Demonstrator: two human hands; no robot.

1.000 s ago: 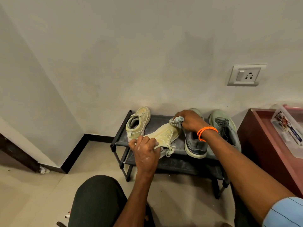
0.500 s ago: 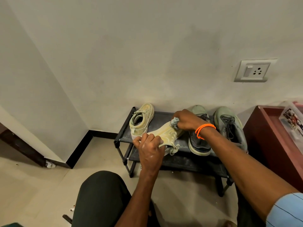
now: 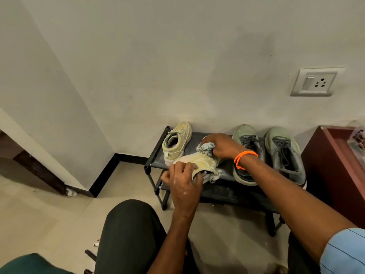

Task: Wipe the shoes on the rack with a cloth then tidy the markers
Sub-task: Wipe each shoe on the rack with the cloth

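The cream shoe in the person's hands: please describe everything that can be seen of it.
The cream shoe is a pale yellowish sneaker, fabric by its look, with grey-green laces hanging near its opening. It lies tilted on its side over the front of the black rack's top shelf. The left hand grips its opening end; the right hand presses a bunched grey cloth against its far end.

Wall socket above; maroon cabinet at right

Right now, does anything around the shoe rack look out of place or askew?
One beige sneaker lies tipped on its side across the rack, gripped by the left hand, unlike its upright partner. Markers lie loose on the floor.
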